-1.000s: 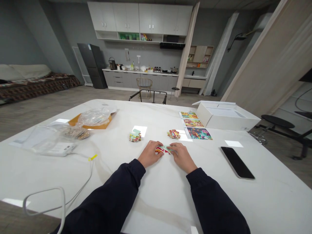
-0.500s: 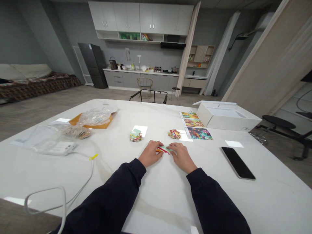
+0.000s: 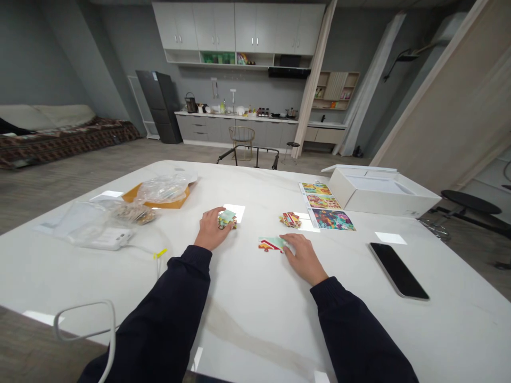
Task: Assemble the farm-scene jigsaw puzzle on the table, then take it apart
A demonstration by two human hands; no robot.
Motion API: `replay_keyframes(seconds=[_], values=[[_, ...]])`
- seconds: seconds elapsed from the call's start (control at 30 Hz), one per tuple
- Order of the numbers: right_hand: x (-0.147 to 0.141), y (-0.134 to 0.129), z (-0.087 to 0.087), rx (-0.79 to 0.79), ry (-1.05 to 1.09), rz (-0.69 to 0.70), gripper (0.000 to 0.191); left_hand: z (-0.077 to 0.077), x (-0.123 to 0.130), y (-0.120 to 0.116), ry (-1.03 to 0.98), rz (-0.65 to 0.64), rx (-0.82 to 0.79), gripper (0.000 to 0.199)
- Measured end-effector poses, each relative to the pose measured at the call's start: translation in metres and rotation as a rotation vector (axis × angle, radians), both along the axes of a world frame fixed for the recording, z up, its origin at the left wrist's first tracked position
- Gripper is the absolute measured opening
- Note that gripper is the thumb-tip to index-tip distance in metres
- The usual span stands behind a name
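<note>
Kitchen units (image 3: 239, 32) line the far wall, beyond a white stone table (image 3: 255, 330) where all the work lies. The left hand (image 3: 210, 230) curves down over a loose pile of puzzle pieces (image 3: 227, 219), its fingertips (image 3: 220, 210) on the pile; whether it pinches a piece, I cannot tell. The right hand (image 3: 303, 259) lies flat and palm-down, fingers close together, its fingertips (image 3: 286, 238) touching the right end of a joined patch of pieces (image 3: 270, 244), which sits on the table between the two hands.

A second pile (image 3: 290, 219) lies ahead of the right hand, just left of one sheet (image 3: 325, 207) printed with three colourful pictures. Beyond the sheet's right edge stands one open white box (image 3: 383, 199); its contents cannot be seen. A single phone (image 3: 397, 271) lies face-up to the right of the right hand, well apart from it.

Left of the left hand, a clear bag (image 3: 163, 189) rests on a brown envelope (image 3: 175, 201). Nearer the left hand, a second clear bag (image 3: 133, 214) holds more pieces, and a white charger (image 3: 107, 238) trails a cable (image 3: 158, 268).
</note>
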State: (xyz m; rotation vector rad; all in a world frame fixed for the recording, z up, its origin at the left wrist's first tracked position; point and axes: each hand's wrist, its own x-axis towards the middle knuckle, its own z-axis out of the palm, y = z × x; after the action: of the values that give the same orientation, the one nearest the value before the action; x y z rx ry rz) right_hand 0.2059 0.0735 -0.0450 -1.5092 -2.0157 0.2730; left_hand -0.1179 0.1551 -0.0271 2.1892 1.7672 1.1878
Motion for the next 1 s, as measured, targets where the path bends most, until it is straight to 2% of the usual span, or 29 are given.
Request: replay_keyframes(seconds=[0.13,0.27,0.4,0.7,0.83,0.93,1.0], values=[[-0.001,0.000,0.000,0.008,0.002,-0.010,0.036,-0.009,0.003,0.004,-0.003,0.037,-0.091,0.044],[0.000,-0.001,0.000,0.014,0.003,-0.004,0.036,-0.010,0.003,0.006,-0.031,0.066,-0.058,0.042],[0.000,0.000,0.000,-0.005,0.007,-0.009,0.036,-0.011,-0.001,0.007,-0.074,0.041,-0.002,0.038],[-0.002,-0.001,0.003,-0.010,0.006,-0.010,0.034,-0.003,0.004,0.001,-0.086,0.046,0.093,0.041],[-0.002,-0.002,0.003,-0.011,0.006,-0.009,0.035,-0.006,0.002,0.001,-0.066,0.116,0.025,0.043],[-0.002,-0.002,0.002,-0.005,0.029,-0.014,0.035,-0.005,-0.002,0.002,-0.071,0.103,-0.016,0.040],[-0.002,-0.002,0.003,0.005,0.077,-0.023,0.035,0.000,-0.001,0.000,-0.060,0.103,0.011,0.039]])
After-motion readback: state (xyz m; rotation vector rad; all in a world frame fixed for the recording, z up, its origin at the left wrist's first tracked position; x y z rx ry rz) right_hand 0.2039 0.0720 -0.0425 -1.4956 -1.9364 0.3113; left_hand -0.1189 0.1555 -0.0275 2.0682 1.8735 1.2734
